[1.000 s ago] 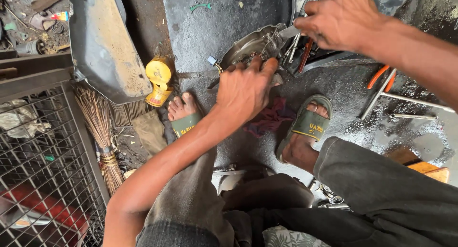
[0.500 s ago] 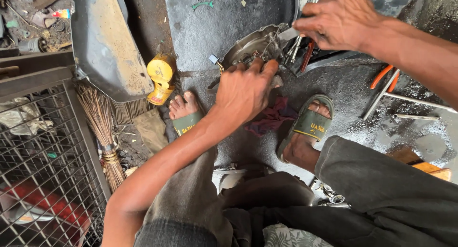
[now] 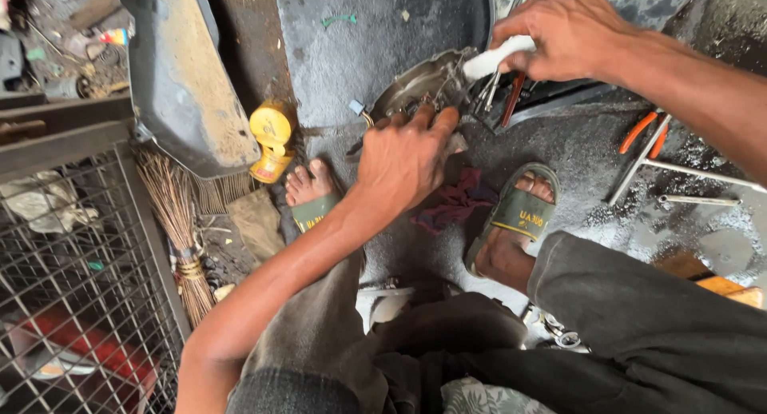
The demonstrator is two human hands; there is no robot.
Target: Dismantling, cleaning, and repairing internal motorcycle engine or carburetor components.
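At the bottom of the frame the person's knees in dark trousers fill the foreground, and just above them both feet in green sandals rest on the grimy floor, a dark red rag lying between them. Above the rag, at centre, the left hand presses down on the near edge of a round metal engine cover, fingers spread and bent against it, so it seems to be steadying the part. At upper right the right hand is closed around the white handle of a tool whose tip I cannot see clearly. The work looks like loosening or prying at the cover; the next move likely calls for firm bracing. Orange-handled pliers lie right; a yellow bottle stands upper left.
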